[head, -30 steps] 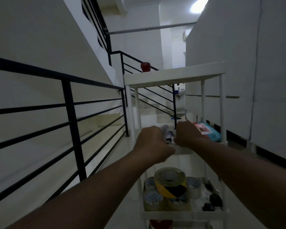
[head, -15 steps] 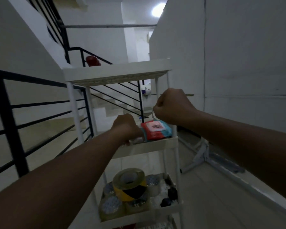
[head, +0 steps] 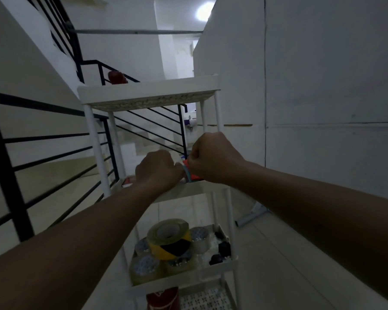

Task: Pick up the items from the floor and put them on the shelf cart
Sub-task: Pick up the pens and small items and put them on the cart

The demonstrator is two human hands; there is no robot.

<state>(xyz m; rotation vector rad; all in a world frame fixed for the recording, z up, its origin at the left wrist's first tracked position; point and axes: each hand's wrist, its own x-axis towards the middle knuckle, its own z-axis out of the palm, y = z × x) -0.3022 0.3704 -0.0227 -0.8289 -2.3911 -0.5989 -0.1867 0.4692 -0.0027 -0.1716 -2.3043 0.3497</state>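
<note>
A white shelf cart with several tiers stands in front of me. On its second tier lies a red and blue packet, mostly hidden by my hands. My right hand is curled into a fist and pinches the packet's near edge. My left hand rests on the same tier with its fingers curled, its knuckles touching the packet's left edge. What its fingers hold is hidden.
A yellow-black tape roll, clear tape rolls and small black objects fill the tier below. A red object sits on top and a red container on the lowest tier. Black stair railing runs on the left, a white wall on the right, and a metal pole lies on the floor.
My right hand has dropped from above the shelf down onto the packet. The left hand stayed on the second tier. My view swung a little.
</note>
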